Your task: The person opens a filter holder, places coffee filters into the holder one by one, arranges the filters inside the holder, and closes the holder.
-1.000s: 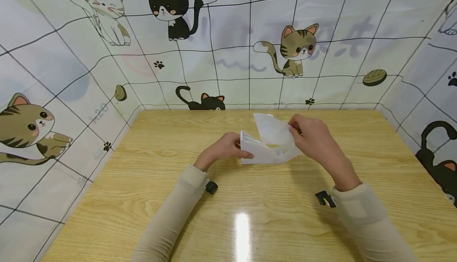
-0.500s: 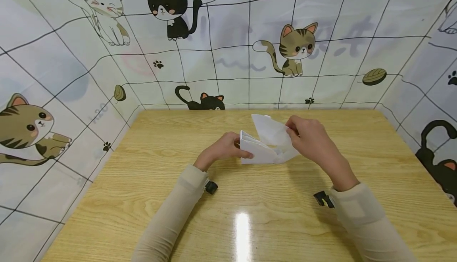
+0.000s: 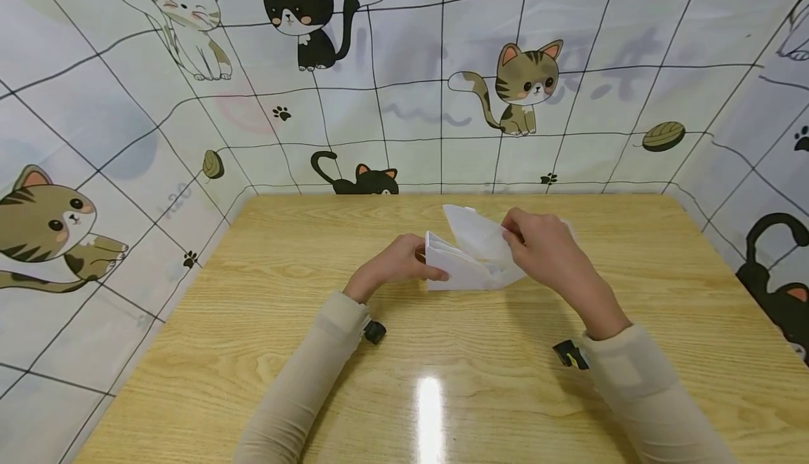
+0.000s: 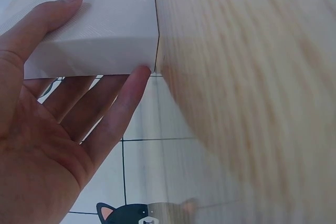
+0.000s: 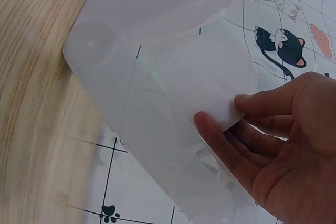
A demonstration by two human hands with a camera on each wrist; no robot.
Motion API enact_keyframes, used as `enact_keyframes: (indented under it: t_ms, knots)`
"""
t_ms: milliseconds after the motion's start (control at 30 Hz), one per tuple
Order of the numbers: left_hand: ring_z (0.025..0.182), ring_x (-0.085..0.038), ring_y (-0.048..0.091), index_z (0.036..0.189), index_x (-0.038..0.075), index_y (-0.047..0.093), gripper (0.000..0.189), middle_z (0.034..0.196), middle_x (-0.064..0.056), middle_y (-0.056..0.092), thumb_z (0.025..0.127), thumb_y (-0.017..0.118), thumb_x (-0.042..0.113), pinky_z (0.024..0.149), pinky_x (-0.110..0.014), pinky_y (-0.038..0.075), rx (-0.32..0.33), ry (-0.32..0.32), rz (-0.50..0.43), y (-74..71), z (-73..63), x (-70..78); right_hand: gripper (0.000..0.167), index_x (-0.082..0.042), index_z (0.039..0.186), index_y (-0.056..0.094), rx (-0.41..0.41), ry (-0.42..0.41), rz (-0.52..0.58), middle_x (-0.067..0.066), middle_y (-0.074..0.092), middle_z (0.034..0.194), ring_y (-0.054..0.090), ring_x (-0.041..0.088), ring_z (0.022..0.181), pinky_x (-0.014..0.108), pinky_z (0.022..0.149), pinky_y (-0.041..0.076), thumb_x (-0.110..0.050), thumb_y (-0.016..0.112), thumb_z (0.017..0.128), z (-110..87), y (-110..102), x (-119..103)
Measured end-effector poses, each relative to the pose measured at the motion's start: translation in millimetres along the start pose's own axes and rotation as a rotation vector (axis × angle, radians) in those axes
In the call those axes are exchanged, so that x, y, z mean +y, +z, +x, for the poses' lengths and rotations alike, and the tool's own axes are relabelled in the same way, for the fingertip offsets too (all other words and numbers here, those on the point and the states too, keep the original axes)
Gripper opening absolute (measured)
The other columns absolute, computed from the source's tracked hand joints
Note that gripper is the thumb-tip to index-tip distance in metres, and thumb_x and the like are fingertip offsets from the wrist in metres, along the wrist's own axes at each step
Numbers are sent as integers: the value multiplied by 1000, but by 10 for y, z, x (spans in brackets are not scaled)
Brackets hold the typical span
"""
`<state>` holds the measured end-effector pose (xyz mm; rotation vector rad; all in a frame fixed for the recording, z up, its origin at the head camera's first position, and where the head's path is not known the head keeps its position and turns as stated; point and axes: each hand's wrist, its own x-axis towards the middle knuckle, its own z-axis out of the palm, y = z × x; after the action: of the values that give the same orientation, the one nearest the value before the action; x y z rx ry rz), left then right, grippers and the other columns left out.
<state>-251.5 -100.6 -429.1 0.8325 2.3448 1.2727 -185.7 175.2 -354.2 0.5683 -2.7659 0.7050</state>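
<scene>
A small white expanding file [image 3: 458, 276] stands on its long edge on the table, several folds showing along its top. My left hand [image 3: 398, 259] grips its left end, thumb on the near face [image 4: 110, 19] and fingers behind and along the end. At the right, the file's translucent plastic flap [image 3: 474, 234] is bent up and back toward the left. The thumb and fingertips of my right hand [image 3: 545, 248] pinch a rounded white edge [image 5: 215, 87] of that flap, as the right wrist view shows. A clear strip [image 5: 152, 135] of plastic runs beside the fingers.
The wooden table [image 3: 303, 239] lies under both hands, with a bright light reflection toward its front. A white backdrop [image 3: 404, 113] printed with cats and grid lines rises at the back and both sides. Black wrist cameras [image 3: 374, 332] hang at both sleeves.
My right hand has shifted slightly left and down, bringing the flap a little closer over the file. The left hand and the file's body stay in place.
</scene>
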Motion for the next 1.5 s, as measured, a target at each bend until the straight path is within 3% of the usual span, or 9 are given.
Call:
enact_keyframes:
  t_ms: [1100, 1500]
  knots:
    - [97, -15, 73, 120, 14, 74, 37, 117, -5, 77, 85, 86, 22, 81, -29, 59, -1, 13, 5, -5, 29, 2, 10, -2, 101, 69, -39, -29, -5, 11, 72, 87, 59, 19, 68, 33, 62, 46, -6, 60, 102, 19, 9, 21]
    - [95, -14, 73, 120, 15, 74, 37, 115, -4, 78, 85, 86, 21, 79, -28, 57, -1, 10, 8, 3, 24, 14, 11, -3, 96, 78, -12, -38, -37, 12, 76, 93, 68, 25, 80, 43, 70, 55, -4, 67, 96, 9, 21, 20]
